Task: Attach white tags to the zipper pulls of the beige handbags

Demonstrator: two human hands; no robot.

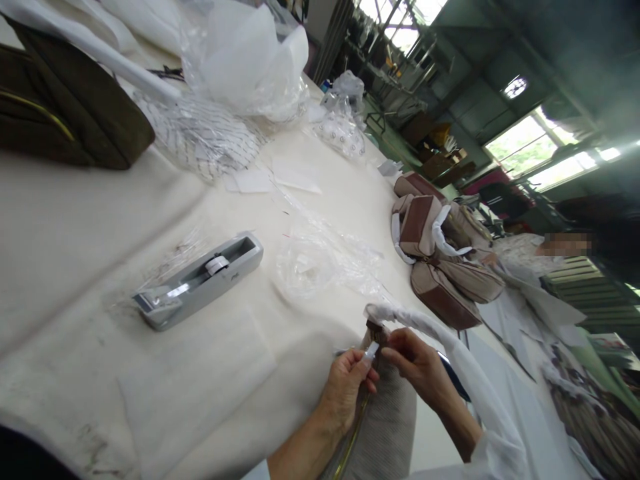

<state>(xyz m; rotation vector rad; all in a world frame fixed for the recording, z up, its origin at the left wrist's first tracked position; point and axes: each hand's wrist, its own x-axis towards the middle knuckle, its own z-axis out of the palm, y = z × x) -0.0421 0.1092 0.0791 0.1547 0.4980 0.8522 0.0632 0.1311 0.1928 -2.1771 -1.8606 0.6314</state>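
A grey-beige woven fabric bag (393, 417) lies at the table's near edge, with a gold zipper (356, 437) running along it. My left hand (345, 387) is closed by the zipper's far end, pinching a small whitish strip (371, 351) between thumb and fingers. Just to its right, my right hand (417, 363) has its fingertips pinched together close to the brown tab (374, 327); whatever they hold is too small to make out. From that tab a handle wrapped in white tissue (450, 340) arches over my right hand and forearm.
A grey tape dispenser (200, 283) stands left on the white-covered table (240, 400). Clear plastic (310, 263) lies mid-table; plastic bags (240, 60) pile up behind. An olive bag (75, 107) sits far left. Several beige-and-brown bags (440, 280) stand right, near another person (525, 252).
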